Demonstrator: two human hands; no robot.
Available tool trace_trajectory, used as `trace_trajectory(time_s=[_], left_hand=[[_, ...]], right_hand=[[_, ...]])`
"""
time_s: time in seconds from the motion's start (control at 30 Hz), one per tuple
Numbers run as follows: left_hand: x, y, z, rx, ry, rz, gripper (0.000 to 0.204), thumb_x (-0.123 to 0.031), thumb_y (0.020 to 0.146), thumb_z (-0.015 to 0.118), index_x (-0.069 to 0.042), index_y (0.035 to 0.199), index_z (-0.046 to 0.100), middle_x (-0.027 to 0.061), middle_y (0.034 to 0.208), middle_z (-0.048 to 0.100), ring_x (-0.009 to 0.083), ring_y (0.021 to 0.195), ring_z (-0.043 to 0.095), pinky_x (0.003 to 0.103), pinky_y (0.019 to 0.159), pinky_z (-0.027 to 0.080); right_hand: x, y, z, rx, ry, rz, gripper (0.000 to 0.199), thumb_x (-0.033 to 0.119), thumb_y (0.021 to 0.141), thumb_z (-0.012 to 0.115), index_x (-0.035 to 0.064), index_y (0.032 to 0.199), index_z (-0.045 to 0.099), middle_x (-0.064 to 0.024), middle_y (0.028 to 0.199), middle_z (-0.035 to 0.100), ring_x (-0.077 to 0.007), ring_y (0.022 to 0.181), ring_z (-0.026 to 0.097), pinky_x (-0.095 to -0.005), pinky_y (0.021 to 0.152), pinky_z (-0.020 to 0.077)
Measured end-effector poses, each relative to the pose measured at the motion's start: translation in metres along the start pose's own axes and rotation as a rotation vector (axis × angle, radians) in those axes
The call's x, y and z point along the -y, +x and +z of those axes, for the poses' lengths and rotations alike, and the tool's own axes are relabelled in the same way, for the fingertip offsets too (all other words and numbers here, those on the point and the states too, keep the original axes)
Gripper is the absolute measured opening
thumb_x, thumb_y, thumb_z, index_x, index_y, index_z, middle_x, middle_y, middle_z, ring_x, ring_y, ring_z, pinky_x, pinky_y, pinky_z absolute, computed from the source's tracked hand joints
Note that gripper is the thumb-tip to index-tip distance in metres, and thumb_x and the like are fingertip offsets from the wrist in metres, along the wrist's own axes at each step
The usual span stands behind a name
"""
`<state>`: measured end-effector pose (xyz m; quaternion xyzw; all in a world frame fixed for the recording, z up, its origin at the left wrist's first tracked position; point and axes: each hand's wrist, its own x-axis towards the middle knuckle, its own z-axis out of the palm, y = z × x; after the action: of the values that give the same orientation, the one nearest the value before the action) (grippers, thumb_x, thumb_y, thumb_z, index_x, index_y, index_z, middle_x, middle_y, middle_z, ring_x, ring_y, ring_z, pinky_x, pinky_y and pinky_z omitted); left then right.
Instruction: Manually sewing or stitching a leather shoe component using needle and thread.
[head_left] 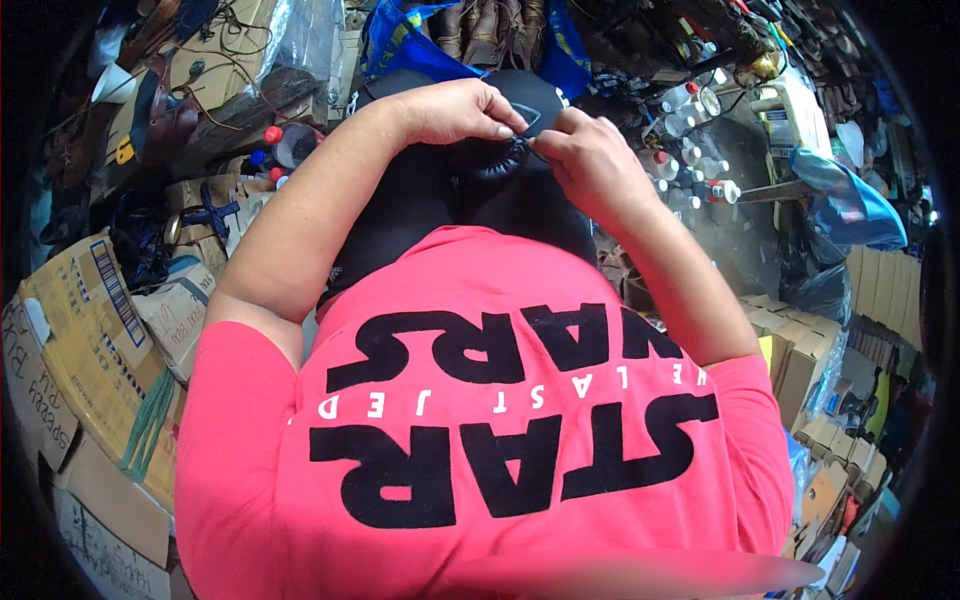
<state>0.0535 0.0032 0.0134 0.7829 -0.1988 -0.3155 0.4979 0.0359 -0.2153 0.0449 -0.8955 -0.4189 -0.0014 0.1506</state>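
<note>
A black, shiny piece (490,165) with a ridged, stitched-looking edge sits between my knees. It resembles part of a shoe, but most of it is in shadow. My left hand (468,110) comes over it from the left, with thumb and fingertips pinched at its upper edge. From the right, my right hand (590,155) pinches close beside the left fingertips, nearly meeting them. Any thread or lace between the fingers is too small to make out. Dark trousers (400,200) cover my legs under the work.
Beyond my knees a blue bag (570,60) holds brown leather shoes (490,35). Several bottles (685,165) stand on the right, near a blue plastic sheet (850,195). Cardboard boxes (95,320) are piled on the left. More bottles (290,147) stand by my left forearm.
</note>
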Motion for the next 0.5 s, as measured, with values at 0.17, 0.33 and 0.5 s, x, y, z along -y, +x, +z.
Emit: trace_trajectory(time_s=[0.17, 0.33, 0.5], left_hand=[[0.008, 0.009, -0.002, 0.007, -0.029, 0.031, 0.03, -0.001, 0.078, 0.064, -0.002, 0.108, 0.064, -0.0012, 0.083, 0.059, 0.0082, 0.079, 0.054, 0.024, 0.073, 0.044], [0.019, 0.016, 0.002, -0.202, 0.089, 0.102, 0.028, -0.005, 0.072, 0.071, -0.003, 0.099, 0.064, 0.0022, 0.09, 0.064, 0.0111, 0.083, 0.058, 0.027, 0.076, 0.046], [0.007, -0.025, 0.02, -0.531, 0.329, 0.0, 0.027, -0.014, 0.076, 0.069, -0.001, 0.098, 0.062, 0.0131, 0.094, 0.065, 0.0221, 0.091, 0.063, 0.033, 0.083, 0.047]], right_hand=[[0.0, 0.025, -0.011, 0.236, -0.103, -0.079, 0.019, 0.002, 0.073, 0.057, 0.0111, 0.086, 0.069, -0.0132, 0.085, 0.058, -0.033, 0.083, 0.06, -0.0409, 0.072, 0.0487], [-0.02, 0.028, 0.016, 0.118, 0.131, -0.141, 0.012, 0.007, 0.072, 0.066, 0.0053, 0.084, 0.067, -0.0128, 0.077, 0.059, -0.0293, 0.072, 0.06, -0.0362, 0.066, 0.0483], [-0.046, 0.002, 0.012, 0.333, 0.902, 0.539, 0.019, 0.022, 0.086, 0.064, 0.0041, 0.094, 0.065, -0.0023, 0.082, 0.061, -0.0117, 0.07, 0.056, -0.0235, 0.064, 0.0466]])
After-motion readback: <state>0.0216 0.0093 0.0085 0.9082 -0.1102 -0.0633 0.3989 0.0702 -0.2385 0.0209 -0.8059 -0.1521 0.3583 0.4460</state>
